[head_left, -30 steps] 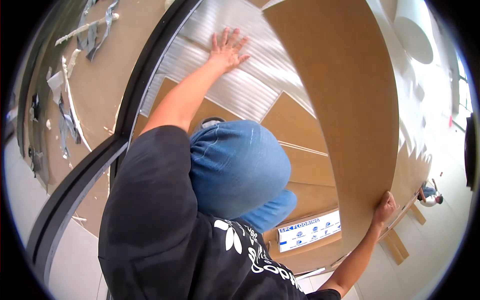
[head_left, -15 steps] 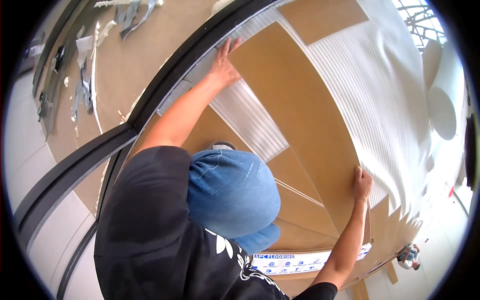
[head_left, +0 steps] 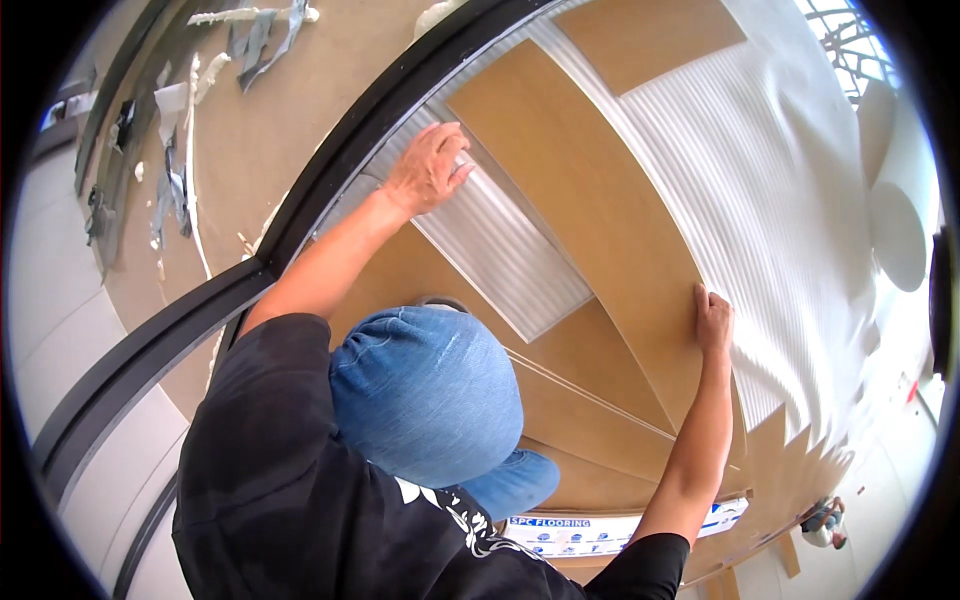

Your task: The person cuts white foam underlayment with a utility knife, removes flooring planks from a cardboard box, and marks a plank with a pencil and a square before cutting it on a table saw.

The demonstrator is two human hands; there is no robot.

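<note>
A long tan plank lies diagonally over silvery ribbed underlayment. My left hand is just left of the plank's far half, over the underlayment, fingers loosely bent with the thumb apart and nothing visible in them. My right hand grips the plank's right edge. More tan boards lie under and beside it, partly hidden by my knee in blue denim.
A black frame curves along the left; torn grey strips and white debris lie beyond it. A printed white-and-blue carton sits below, a square board at top, white rolls at right. Another person is crouched far lower right.
The plank has swung down and left from a raised position onto the underlayment. My left hand moved from spread flat to loosely bent, slightly lower. My right hand moved up and left with the plank.
</note>
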